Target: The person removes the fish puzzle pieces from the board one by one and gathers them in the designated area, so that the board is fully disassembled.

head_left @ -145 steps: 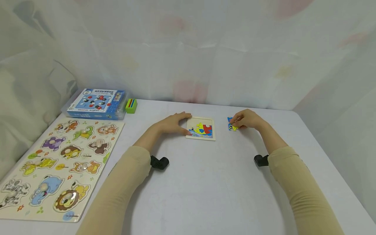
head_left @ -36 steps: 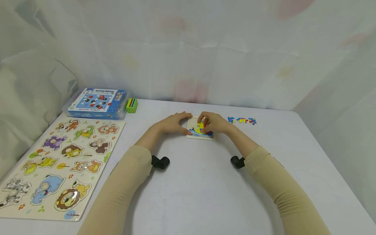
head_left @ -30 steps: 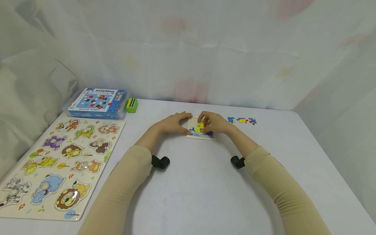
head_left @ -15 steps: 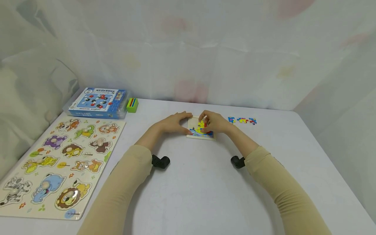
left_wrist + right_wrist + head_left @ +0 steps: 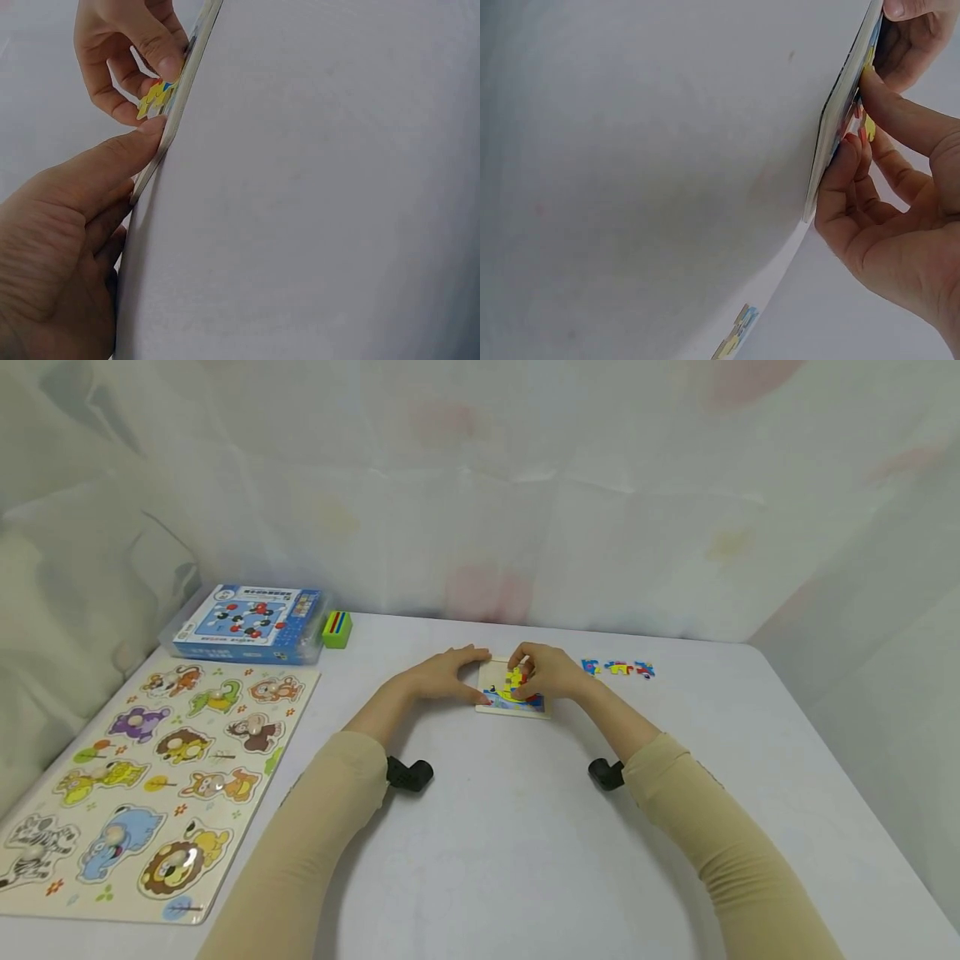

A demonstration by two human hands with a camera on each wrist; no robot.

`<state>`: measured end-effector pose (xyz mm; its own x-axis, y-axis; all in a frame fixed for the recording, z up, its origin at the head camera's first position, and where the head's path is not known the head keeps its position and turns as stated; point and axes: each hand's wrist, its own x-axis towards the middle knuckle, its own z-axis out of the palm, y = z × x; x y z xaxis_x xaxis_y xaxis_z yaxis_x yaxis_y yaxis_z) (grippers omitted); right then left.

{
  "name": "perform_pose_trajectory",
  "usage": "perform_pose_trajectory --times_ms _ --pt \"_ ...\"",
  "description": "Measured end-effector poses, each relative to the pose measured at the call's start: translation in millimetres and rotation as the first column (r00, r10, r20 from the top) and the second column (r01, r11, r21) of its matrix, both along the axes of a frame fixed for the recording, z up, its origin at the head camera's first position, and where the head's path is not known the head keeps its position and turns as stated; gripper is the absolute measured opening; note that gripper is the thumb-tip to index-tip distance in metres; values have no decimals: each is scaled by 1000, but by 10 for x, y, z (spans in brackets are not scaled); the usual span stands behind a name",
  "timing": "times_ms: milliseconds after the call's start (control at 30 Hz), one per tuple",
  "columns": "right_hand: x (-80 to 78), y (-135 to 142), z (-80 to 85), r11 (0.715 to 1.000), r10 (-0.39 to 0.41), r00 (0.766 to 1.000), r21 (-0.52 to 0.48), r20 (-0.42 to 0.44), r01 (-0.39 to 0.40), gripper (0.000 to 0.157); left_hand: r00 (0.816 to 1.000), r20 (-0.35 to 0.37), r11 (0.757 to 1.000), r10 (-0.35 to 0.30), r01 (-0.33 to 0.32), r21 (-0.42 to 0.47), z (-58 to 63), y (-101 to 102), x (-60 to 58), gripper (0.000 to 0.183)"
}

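Between the two hands, flat on the white table (image 5: 510, 843), a small square wooden tray (image 5: 492, 673): pale and bare at the far left, blue along the near strip, yellow above that. Grips its left side with the left hand (image 5: 442, 675), thumb at the near corner, fingers reaching to the far one. Pinches a mostly yellow piece (image 5: 154, 97) in the right hand (image 5: 551, 672), thumb and fingertips almost together, tilted up at the tray; perhaps edged in red, though too small to be sure. To the right, three loose pieces (image 5: 618, 667) in a row. Loses the tray's right part behind the right hand. Shows only a thin edge from both wrists, leaving the printed picture unreadable.
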<state>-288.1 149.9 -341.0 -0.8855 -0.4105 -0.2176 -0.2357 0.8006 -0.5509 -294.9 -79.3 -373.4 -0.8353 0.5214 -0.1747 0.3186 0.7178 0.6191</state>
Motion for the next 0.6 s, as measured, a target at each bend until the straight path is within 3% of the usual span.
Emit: perform_pose_trajectory --times_ms 300,600 --pt "2 -7 4 1000 18 1000 -2 -6 -18 27 1000 0 1000 1 -1 -4 0 -2 12 89" --pt "14 -24 29 1000 13 997 -13 -74 -14 24 1000 3 1000 4 -4 -1 4 -9 12 88"
